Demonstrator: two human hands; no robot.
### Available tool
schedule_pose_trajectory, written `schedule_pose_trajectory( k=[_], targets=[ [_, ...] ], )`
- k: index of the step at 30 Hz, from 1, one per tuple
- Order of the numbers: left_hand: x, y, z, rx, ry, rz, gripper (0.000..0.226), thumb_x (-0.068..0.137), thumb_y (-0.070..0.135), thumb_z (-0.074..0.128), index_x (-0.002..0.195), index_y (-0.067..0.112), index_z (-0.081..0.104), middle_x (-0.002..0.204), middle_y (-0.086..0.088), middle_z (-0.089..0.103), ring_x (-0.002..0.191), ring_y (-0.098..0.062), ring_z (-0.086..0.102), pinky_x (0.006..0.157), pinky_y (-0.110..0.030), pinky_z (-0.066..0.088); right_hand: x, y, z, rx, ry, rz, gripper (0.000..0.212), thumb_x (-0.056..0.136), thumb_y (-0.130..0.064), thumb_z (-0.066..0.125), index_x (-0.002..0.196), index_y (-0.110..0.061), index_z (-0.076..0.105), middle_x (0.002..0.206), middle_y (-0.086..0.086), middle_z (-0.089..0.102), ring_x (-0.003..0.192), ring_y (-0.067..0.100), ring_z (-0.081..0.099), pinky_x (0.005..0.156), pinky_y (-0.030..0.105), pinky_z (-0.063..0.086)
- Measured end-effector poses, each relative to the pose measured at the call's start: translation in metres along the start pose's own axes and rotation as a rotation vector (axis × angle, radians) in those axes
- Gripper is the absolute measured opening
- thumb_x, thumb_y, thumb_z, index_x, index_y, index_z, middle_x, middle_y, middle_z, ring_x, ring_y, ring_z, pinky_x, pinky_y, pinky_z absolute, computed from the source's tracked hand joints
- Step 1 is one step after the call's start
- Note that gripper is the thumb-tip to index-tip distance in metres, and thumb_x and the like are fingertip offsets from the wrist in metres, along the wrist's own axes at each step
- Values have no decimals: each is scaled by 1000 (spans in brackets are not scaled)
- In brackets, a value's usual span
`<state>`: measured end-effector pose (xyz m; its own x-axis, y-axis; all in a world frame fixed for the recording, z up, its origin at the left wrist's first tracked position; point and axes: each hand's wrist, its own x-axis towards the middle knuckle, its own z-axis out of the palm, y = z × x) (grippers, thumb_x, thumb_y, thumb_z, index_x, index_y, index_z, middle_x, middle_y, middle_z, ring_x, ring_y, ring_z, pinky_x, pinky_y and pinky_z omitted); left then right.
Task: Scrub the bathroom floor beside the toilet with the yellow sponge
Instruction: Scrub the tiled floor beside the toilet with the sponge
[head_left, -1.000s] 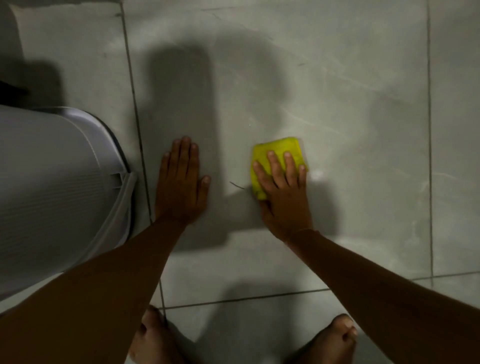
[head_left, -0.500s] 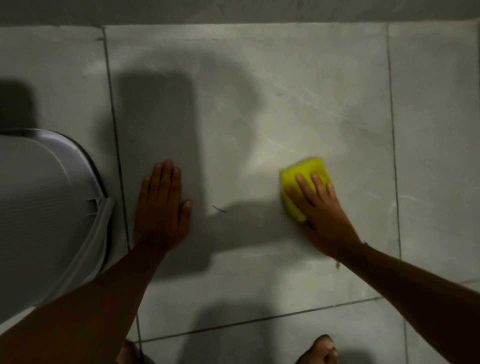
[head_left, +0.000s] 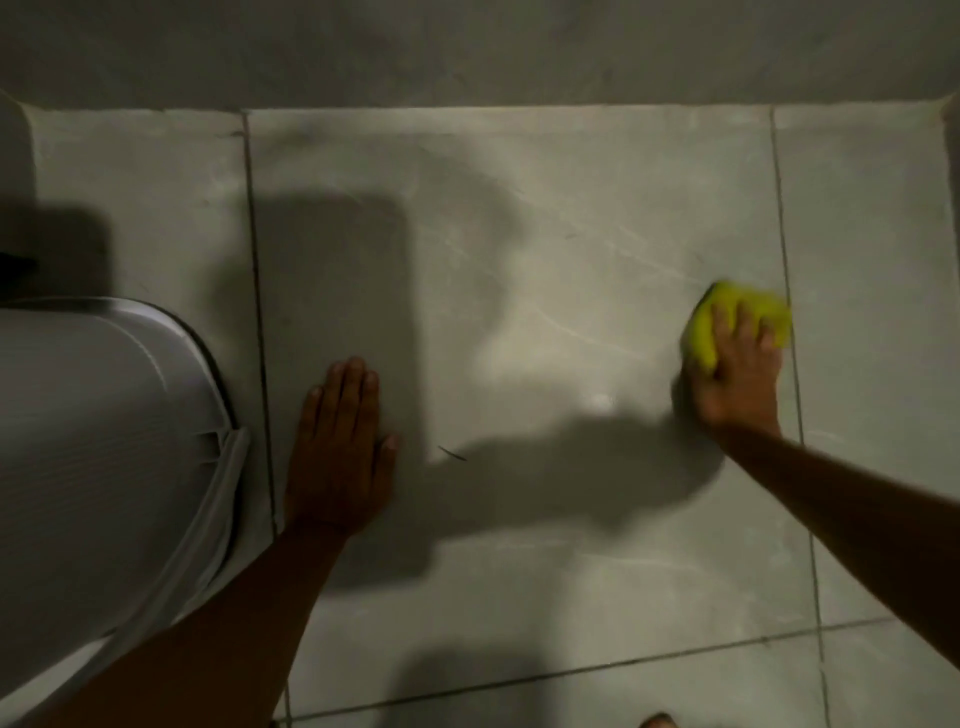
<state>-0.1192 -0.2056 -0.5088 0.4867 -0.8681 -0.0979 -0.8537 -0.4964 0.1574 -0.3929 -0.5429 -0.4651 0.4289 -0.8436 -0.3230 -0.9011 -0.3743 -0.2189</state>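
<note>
The yellow sponge (head_left: 743, 317) lies flat on the grey tiled floor (head_left: 545, 270) at the right, beside a grout line. My right hand (head_left: 735, 369) presses down on its near half, fingers spread over it. Flat on the floor rests my left hand (head_left: 340, 447), palm down, fingers together, holding nothing, just right of the white toilet (head_left: 98, 452). The toilet fills the left side of the view.
The wall (head_left: 467, 47) meets the floor along the top of the view. A small dark hair or scrap (head_left: 452, 453) lies between my hands. A toe (head_left: 657, 721) shows at the bottom edge. Dark shadows cross the middle tile.
My right hand has slid the sponge to the right and away across the tile, up to the grout line. The left hand stays planted by the toilet; the view has tilted up toward the wall.
</note>
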Motion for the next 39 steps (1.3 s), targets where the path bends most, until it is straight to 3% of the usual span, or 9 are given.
schedule_pose_trajectory(
  k=[2,4,8,10,17,23,30,35,39],
  targets=[
    [0,-5,5,15,7,7,68,100,39,27,157,3,21,166,-18,19,156,-33,13,128,-50,12,66,-48,1,47,114,268,70,94,-41,41,155,-18,17,165,13,9,150,42,2,120,61,4],
    [-1,-6,7,23,19,13,68,100,40,27,157,4,20,167,-17,18,157,-31,11,128,-48,10,107,-97,4,9,109,199,69,95,-36,44,155,-21,14,166,10,7,150,42,0,119,61,1],
    [1,-3,5,10,20,14,68,100,39,28,157,3,21,166,-18,19,157,-31,11,128,-48,10,49,-84,22,-274,-88,-670,68,87,-33,33,153,-23,21,164,11,13,150,40,5,120,59,8],
    [0,-3,4,20,12,10,68,100,40,27,157,3,23,166,-19,21,157,-32,12,129,-47,9,28,-42,3,-369,-198,-868,69,85,-32,33,153,-21,26,162,10,16,149,36,8,119,54,12],
    [1,-2,2,8,21,20,66,100,36,33,155,1,25,165,-20,22,156,-33,14,128,-48,11,108,-113,6,-42,63,-167,73,90,-31,44,154,-9,17,163,18,15,148,45,10,122,53,5],
    [2,-2,-3,-2,7,17,67,100,37,32,156,1,23,165,-21,21,155,-35,16,128,-49,10,-56,-59,43,-224,-196,-848,71,83,-19,45,152,-18,27,162,10,21,150,37,11,120,56,10],
    [0,-1,0,-13,26,37,67,101,38,30,157,4,20,166,-20,20,156,-35,13,128,-46,5,-36,-55,42,64,120,181,77,80,-28,42,153,-18,22,163,15,17,149,45,8,118,60,3],
    [4,1,-5,-29,8,20,68,101,39,30,157,3,20,166,-21,19,155,-36,13,128,-42,-1,-186,-32,74,-296,-259,-760,81,76,-17,41,154,-25,18,162,10,22,148,43,16,120,57,11],
    [1,-1,-4,-28,-4,17,68,101,40,29,158,5,16,167,-20,15,156,-35,10,128,-44,1,-241,47,58,-387,-256,-492,110,68,-11,66,155,-29,0,163,7,17,149,37,12,119,57,19]
  ],
)
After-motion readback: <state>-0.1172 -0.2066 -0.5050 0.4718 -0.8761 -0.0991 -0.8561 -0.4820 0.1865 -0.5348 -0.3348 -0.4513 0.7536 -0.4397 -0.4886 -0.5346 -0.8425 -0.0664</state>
